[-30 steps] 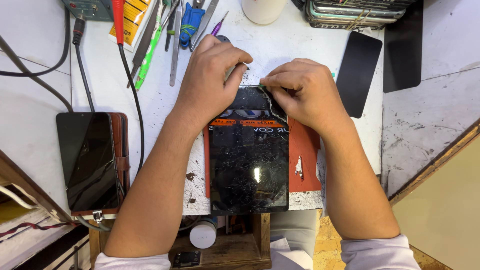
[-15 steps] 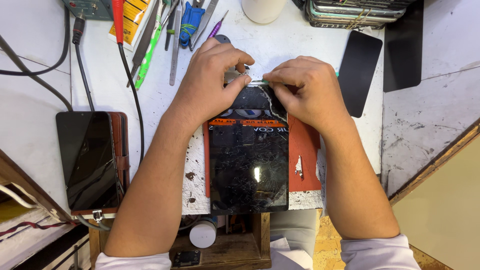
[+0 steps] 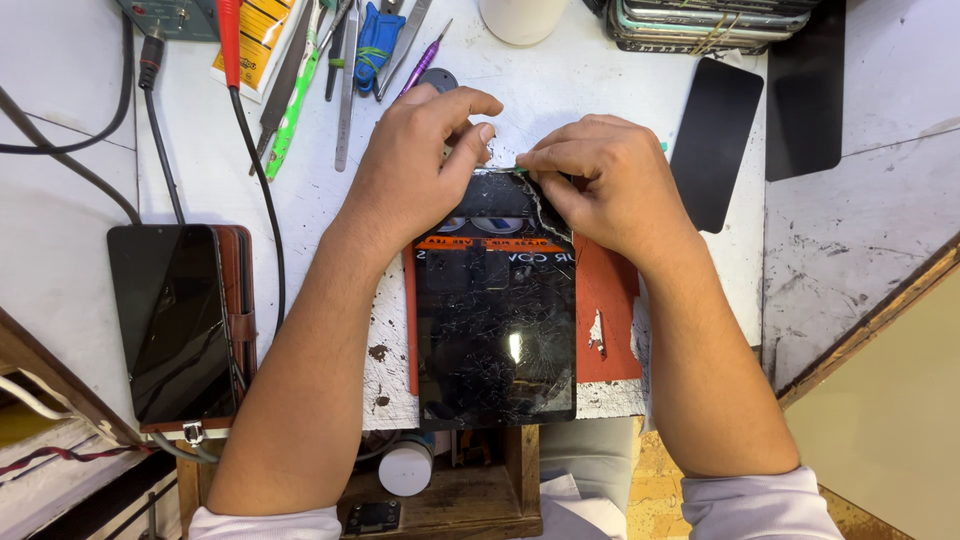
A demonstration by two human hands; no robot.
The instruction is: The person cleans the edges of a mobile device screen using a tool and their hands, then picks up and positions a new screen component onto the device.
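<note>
Our left hand [image 3: 415, 165] presses its thumb on the top edge of the cracked tablet [image 3: 497, 320], which lies on a red mat [image 3: 605, 320] on the white counter [image 3: 600, 80]. Our right hand [image 3: 605, 185] pinches a thin green tool [image 3: 522, 169] against the same edge, beside a black glass panel [image 3: 715, 140].

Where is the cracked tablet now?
In the head view, the cracked tablet lies centre, on the red mat, its top edge under both hands.
</note>
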